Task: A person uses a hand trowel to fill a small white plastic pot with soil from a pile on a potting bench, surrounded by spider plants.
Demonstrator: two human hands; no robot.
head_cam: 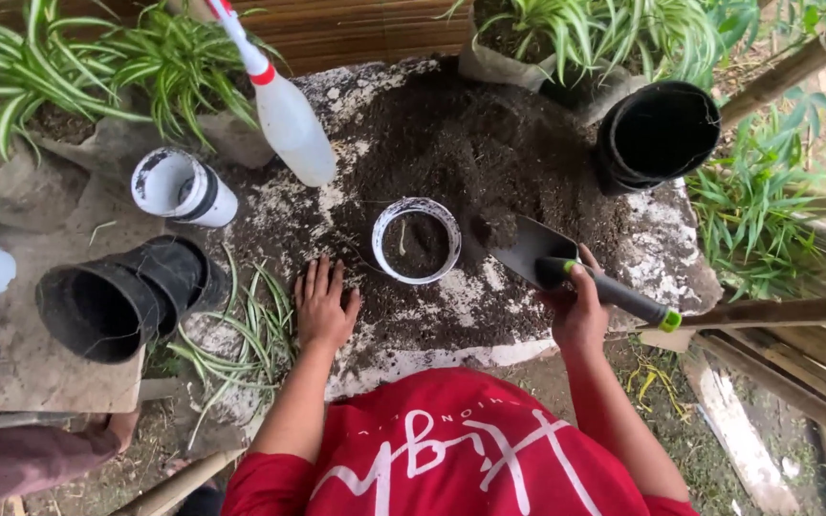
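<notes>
Our right hand (580, 311) wraps the stiff, light trowel (566, 268) by its handle – the sound place to grip, we judge – while our left hand (322, 306) rests spread, flat on loose soil (470, 153) near the small pot (417, 239).

Trowel (537, 250) – matt grey metal blade, rubbery black grip; white pot (417, 240) glossy plastic; soil (470, 143) crumbly, rough.

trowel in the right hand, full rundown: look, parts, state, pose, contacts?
The trowel is a small hand tool with a dark grey, metal-looking scoop blade and a black handle with green trim at neck and butt end. The right hand grips the handle near the blade. It lies at a low slant, blade pointing up-left, its tip in the soil pile on the stone slab, just right of the white-rimmed pot. Soil clings at the blade tip.
</notes>
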